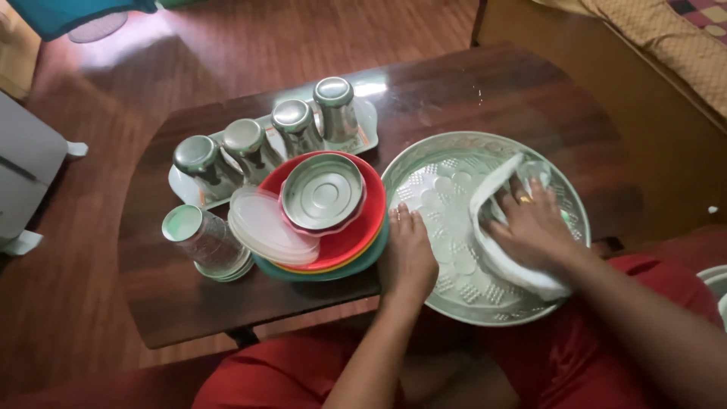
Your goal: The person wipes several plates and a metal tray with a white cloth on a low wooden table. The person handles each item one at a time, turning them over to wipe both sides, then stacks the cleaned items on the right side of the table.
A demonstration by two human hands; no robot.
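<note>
A large round embossed metal tray [443, 178] is lying at the centre right of the frame, on the right end of a dark wooden table [492, 91], with its near edge hanging over the table's front toward the person's red-clad lap. The right hand [534, 227] is pressing a white cloth [492, 193] flat against the tray's right half, fingers spread over the bunched fabric rather than clenched around it; a ring is showing on one finger. The left hand [407, 254] is resting palm down on the tray's left rim, fingers extended and lying open, steadying the tray without closing around anything.

Just left of the tray, touching or nearly touching its rim, a stack of coloured plates [356, 242] is sitting with a red one on top, carrying a small steel saucer [323, 191]. Translucent plastic lids [265, 227] are leaning on the stack's left side. Further left, a clear glass tumbler [203, 236] is lying on its side. Behind these, in the upper middle of the frame, four steel tumblers [294, 123] are standing upside down in a row on a pale rectangular serving tray [367, 125].
</note>
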